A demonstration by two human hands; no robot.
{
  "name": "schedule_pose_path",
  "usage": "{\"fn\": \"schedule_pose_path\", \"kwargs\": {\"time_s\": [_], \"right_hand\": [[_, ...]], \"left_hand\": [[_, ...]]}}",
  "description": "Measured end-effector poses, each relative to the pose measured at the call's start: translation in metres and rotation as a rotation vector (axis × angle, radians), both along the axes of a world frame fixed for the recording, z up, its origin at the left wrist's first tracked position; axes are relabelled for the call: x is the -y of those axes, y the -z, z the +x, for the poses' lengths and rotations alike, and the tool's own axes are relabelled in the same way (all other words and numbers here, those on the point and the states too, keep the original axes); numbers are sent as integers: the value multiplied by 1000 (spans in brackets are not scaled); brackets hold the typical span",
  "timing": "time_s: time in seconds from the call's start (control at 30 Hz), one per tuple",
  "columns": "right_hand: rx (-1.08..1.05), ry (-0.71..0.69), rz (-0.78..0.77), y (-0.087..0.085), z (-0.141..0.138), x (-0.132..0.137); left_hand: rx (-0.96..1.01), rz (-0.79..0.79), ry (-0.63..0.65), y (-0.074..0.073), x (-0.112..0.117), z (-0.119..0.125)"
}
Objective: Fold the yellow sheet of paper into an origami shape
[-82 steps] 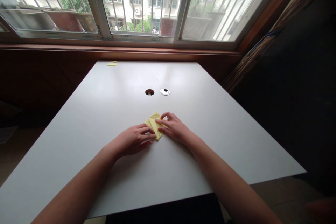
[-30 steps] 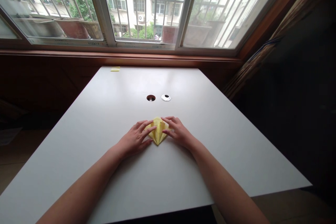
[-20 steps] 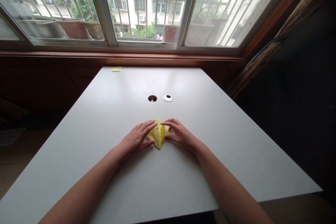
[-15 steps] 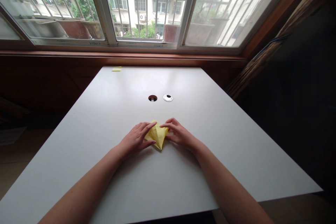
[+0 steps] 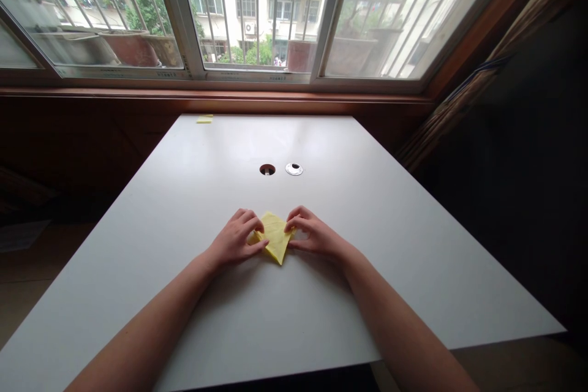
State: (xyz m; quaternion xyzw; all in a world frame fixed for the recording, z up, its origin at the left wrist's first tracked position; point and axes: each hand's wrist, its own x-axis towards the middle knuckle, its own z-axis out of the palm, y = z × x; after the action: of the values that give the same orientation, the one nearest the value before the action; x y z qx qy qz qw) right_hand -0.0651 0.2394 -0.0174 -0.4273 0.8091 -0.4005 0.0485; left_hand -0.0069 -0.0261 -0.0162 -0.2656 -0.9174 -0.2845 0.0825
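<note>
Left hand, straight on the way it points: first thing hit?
The folded yellow paper, which the left hand seems to touch; beyond it, probably the right hand, though depth is unclear.

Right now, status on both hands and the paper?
Left hand, right hand pinching paper at opposite sides. Paper folded. Hole, cap beyond, not blocking.

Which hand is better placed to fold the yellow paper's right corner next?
Right, probably: the right hand is at that corner of the yellow paper; the left hand is at the opposite one.
</note>
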Motion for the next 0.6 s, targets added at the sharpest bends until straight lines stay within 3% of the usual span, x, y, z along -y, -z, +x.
{"fn": "schedule_pose_path", "kwargs": {"time_s": [0.27,0.6], "right_hand": [[-26,7,2,0,4,0],[-48,25,2,4,2,0]], "left_hand": [[-85,-99,153,0,-8,8],[-163,-185,185,3,-14,8]]}}
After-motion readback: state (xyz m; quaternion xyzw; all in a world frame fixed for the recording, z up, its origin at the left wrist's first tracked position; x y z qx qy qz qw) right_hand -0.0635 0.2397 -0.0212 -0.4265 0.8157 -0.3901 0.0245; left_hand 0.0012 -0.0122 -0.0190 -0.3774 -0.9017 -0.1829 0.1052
